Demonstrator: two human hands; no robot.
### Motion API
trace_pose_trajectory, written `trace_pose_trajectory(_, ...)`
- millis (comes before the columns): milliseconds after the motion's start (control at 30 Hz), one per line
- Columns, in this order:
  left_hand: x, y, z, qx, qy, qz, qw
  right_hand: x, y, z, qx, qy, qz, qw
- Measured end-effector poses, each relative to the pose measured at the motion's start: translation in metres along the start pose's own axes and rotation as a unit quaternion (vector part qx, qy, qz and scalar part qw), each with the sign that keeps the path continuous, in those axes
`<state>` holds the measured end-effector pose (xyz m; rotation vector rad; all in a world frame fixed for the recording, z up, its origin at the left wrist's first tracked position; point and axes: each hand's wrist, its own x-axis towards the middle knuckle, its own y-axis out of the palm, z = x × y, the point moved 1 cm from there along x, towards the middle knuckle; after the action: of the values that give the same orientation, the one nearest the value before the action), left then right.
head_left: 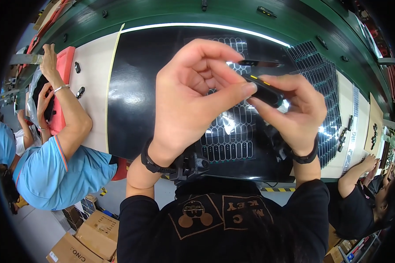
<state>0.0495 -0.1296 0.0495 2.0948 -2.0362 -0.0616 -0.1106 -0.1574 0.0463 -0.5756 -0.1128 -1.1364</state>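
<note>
Above the table, my right hand pinches a small oblong black device with yellow marks between thumb and forefinger. My left hand is closed at the device's left end, its thumb against it and its fingers curled behind. Just beyond my left fingertips is a dark, narrow, shiny piece; I cannot tell whether it is held or lies behind. Beneath my hands lies a clear sheet of oblong black-centred stickers. More such sheets are piled on the right.
My hands are over a shiny black mat. Beyond it runs a green conveyor belt carrying several small black devices. A co-worker in light blue works by a red tray at left; another person sits at right. Cardboard boxes stand behind.
</note>
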Motion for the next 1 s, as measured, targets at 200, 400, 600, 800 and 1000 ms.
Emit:
trace_pose_trajectory(200,-0.002,0.003,-0.004,0.053,0.016,-0.001,0.998,0.0,-0.002,0.005,-0.026,-0.019,-0.003,0.999)
trace_pose_trajectory(400,0.005,0.002,0.005,0.079,-0.006,0.014,0.997,-0.001,-0.003,-0.001,-0.042,0.005,0.008,0.999)
trace_pose_trajectory(600,0.03,-0.008,0.031,-0.09,-0.087,0.085,0.989,0.013,-0.001,-0.022,0.127,0.067,0.006,0.99)
trace_pose_trajectory(800,0.057,-0.032,0.051,0.01,-0.015,-0.008,1.0,0.062,-0.007,-0.061,0.196,0.21,0.123,0.95)
trace_pose_trajectory(1000,0.072,-0.055,0.063,0.195,0.087,-0.167,0.963,0.154,0.002,-0.16,0.178,0.182,0.108,0.961)
